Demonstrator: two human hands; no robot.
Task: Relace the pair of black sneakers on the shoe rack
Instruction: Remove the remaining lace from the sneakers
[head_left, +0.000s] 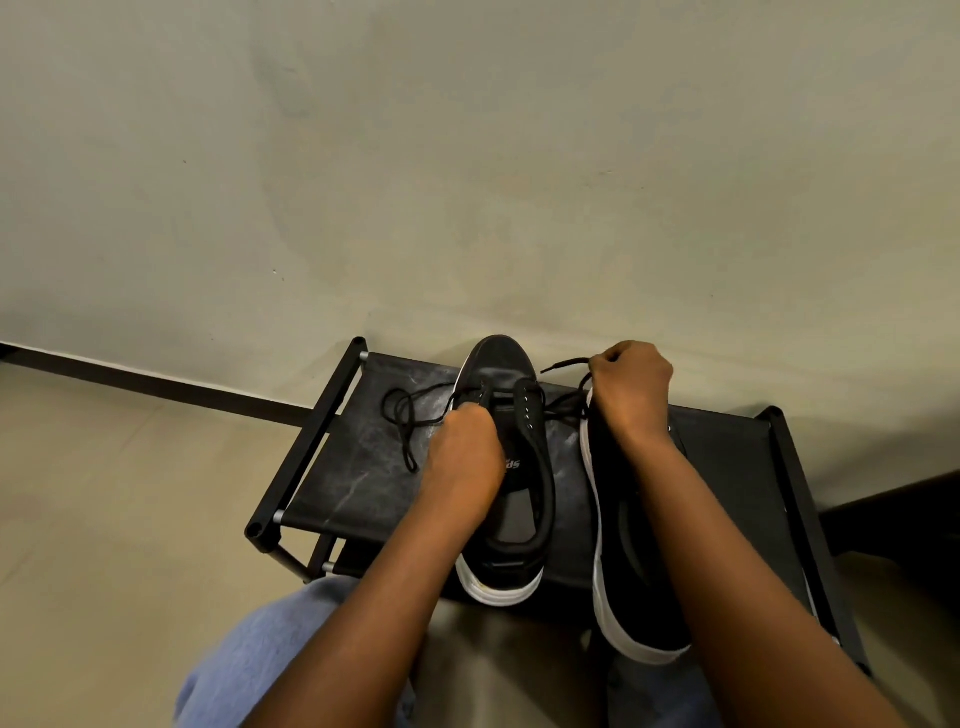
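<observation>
Two black sneakers with white soles stand on the black shoe rack (358, 467), toes toward the wall. The left sneaker (519, 467) has its tongue area open, with eyelets showing. My left hand (462, 457) rests on its left side, fingers curled at the eyelets where the black lace (405, 415) trails off onto the rack top. My right hand (631, 387) is fisted above the toe of the right sneaker (623, 545), gripping the other lace end (563, 366), which sticks out to the left. My right forearm hides much of the right sneaker.
The rack stands against a pale wall (467, 182) with a dark skirting strip (156, 384) along the floor. Its corner posts (358, 344) rise at the edges. My knees in blue trousers (270, 654) are just in front of the rack. Beige floor (104, 519) lies to the left.
</observation>
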